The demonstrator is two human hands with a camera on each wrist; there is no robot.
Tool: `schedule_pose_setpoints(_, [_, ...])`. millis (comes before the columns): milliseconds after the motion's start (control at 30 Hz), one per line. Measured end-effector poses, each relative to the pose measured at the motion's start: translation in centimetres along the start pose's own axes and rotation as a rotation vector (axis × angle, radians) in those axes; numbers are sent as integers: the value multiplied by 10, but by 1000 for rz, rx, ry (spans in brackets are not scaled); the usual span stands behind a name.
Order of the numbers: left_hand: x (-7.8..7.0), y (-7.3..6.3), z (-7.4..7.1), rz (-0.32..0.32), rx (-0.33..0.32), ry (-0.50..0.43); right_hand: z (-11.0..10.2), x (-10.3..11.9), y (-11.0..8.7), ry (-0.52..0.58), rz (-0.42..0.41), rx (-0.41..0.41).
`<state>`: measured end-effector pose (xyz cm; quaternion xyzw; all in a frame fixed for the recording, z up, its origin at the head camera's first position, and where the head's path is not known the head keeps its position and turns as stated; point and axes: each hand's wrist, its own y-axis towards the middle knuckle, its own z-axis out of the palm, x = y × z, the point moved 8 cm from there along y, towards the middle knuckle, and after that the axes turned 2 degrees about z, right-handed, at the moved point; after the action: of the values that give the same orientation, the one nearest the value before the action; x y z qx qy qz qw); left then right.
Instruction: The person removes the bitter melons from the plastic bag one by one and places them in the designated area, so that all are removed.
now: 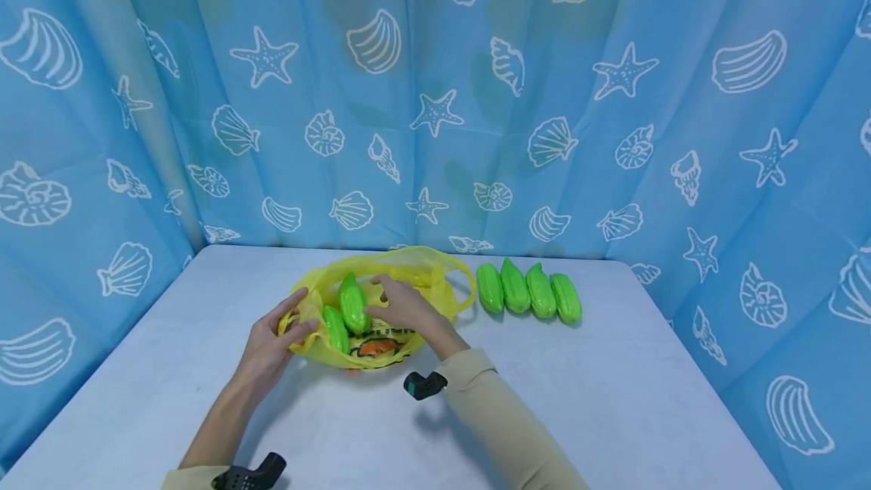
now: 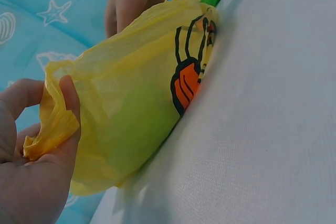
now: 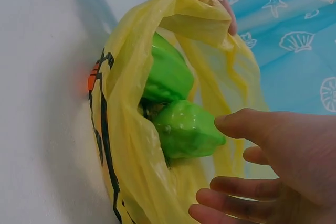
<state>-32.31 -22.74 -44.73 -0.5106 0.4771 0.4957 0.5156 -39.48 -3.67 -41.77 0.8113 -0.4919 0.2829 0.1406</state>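
Note:
A yellow plastic bag [image 1: 320,354] with black and orange print lies with its mouth spread on the table. My left hand [image 1: 267,345] grips the bag's left edge, thumb and fingers pinching the bunched plastic [image 2: 52,124]. Two glossy green bitter gourds, one upper [image 1: 352,305] and one lower [image 1: 336,330], lie inside the bag's left part. At the bag's mouth my right hand [image 1: 408,305] is spread, its thumb at the tip of the nearer bitter gourd [image 3: 189,129] in the right wrist view. Whether the thumb touches it I cannot tell.
Right of the bag, several more green bitter gourds [image 1: 540,292] stand side by side in a row on the white table [image 1: 354,437]. A bag handle loop [image 1: 469,289] reaches toward them. Behind the table hangs a blue curtain [image 1: 435,165] with white shells and starfish.

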Motion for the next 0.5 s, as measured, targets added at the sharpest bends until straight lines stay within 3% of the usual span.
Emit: schedule_pose_setpoints(500, [2,-1,0,-12,4,9,10,3,15,95,78,-17])
